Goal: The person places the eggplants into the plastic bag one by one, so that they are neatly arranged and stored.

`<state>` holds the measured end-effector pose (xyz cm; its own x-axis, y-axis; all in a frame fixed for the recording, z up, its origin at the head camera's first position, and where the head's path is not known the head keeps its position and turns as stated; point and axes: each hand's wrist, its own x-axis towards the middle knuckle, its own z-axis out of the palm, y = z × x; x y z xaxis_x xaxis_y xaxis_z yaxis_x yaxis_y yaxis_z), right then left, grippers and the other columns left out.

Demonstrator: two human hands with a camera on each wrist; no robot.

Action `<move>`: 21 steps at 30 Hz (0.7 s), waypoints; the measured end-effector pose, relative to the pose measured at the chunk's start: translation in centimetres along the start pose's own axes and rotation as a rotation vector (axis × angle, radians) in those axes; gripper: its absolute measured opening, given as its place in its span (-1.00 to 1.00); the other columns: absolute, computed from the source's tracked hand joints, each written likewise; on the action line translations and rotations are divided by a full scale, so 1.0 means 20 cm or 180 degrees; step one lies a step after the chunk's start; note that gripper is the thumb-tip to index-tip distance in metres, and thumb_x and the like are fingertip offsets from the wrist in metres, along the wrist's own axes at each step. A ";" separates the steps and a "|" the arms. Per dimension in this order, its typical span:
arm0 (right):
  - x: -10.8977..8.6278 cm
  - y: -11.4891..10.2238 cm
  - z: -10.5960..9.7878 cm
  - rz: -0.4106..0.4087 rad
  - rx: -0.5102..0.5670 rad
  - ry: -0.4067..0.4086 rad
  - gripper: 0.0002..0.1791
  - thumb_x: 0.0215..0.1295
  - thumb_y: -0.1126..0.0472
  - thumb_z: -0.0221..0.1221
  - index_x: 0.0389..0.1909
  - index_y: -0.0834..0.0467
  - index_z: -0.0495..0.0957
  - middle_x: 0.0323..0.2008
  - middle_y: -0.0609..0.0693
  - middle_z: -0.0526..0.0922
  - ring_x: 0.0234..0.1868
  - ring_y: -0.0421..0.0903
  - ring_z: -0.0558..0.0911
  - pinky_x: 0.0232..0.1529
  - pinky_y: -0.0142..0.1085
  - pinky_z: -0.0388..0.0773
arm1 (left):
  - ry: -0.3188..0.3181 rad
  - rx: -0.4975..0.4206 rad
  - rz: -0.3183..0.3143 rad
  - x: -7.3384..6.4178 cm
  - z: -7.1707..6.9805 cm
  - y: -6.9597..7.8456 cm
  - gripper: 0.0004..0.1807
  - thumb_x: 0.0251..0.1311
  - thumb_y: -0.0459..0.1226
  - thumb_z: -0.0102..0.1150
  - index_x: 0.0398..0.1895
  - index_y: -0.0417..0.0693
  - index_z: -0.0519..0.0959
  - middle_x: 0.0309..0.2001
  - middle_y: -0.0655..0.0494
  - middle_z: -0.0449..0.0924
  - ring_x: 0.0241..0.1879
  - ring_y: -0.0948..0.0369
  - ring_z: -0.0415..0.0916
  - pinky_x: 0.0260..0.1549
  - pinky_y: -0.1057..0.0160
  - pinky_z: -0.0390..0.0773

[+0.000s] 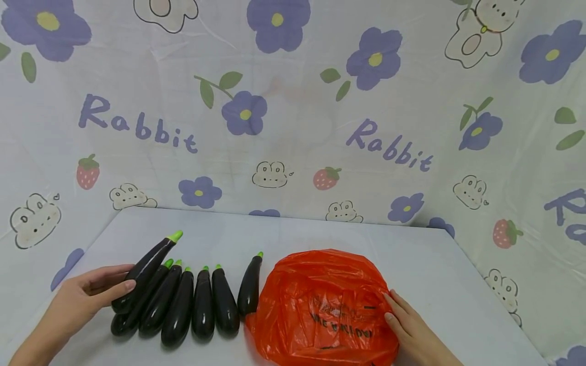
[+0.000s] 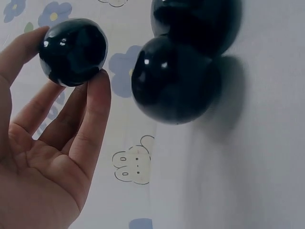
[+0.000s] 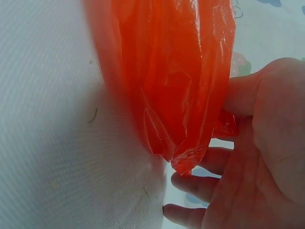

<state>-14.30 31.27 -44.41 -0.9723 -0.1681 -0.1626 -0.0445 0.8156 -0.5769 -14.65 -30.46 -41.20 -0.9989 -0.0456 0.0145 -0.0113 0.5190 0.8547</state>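
My left hand (image 1: 80,300) holds a dark glossy eggplant (image 1: 145,273) with a green stem end, gripped between thumb and fingers. The left wrist view shows the round end of this eggplant (image 2: 74,52) raised apart from the others. Several more eggplants (image 1: 178,310) lie in a row beside and beneath it. One eggplant (image 1: 250,284) lies at the left edge of a red plastic bag (image 1: 334,300) with dark print. At the bag's right edge, my right hand (image 1: 414,330) pinches the plastic, thumb on one side and fingers on the other. What the bag contains is hidden.
Everything rests on a white table (image 1: 439,284). Behind it hangs a pale cloth (image 1: 302,117) printed with purple flowers, rabbits and strawberries. The table's back edge meets this cloth.
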 end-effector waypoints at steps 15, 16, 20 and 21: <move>-0.01 0.01 0.00 -0.0241 -0.0073 0.0135 -0.31 0.58 -0.03 -0.14 0.49 0.35 0.04 0.46 0.35 0.03 0.42 0.38 0.05 0.26 0.30 0.10 | -0.0177 -0.0187 0.0163 -0.01 0.09 0.04 -0.41 0.25 0.01 0.29 0.28 -0.07 0.51 0.04 0.02 0.64 -0.09 0.28 0.61 -0.21 0.34 0.59; -0.01 0.01 0.00 -0.0238 -0.0069 0.0132 -0.30 0.58 -0.04 -0.14 0.49 0.36 0.03 0.46 0.35 0.03 0.42 0.38 0.04 0.26 0.30 0.10 | -0.0182 -0.0188 0.0170 -0.01 0.09 0.05 -0.41 0.25 0.00 0.29 0.28 -0.07 0.51 0.04 0.02 0.64 -0.09 0.28 0.61 -0.21 0.34 0.59; -0.01 0.02 0.01 -0.0294 -0.0102 0.0180 -0.32 0.58 0.00 -0.12 0.48 0.37 0.04 0.45 0.37 0.05 0.42 0.38 0.06 0.27 0.28 0.11 | -0.0199 -0.0194 0.0170 -0.02 0.09 0.06 -0.41 0.25 0.01 0.29 0.27 -0.08 0.52 0.04 0.01 0.63 -0.09 0.27 0.61 -0.21 0.33 0.59; -0.01 0.02 0.01 -0.0323 -0.0119 0.0195 -0.33 0.58 0.01 -0.12 0.47 0.39 0.05 0.45 0.38 0.05 0.41 0.38 0.07 0.27 0.28 0.11 | -0.0205 -0.0200 0.0165 -0.02 0.10 0.06 -0.41 0.25 0.01 0.29 0.27 -0.08 0.51 0.05 0.00 0.63 -0.09 0.27 0.61 -0.21 0.33 0.59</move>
<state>-14.09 31.55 -44.70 -0.9745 -0.2176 -0.0552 -0.1507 0.8164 -0.5574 -14.45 -28.21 -41.22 -0.9990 0.0358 0.0280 0.0414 0.4647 0.8845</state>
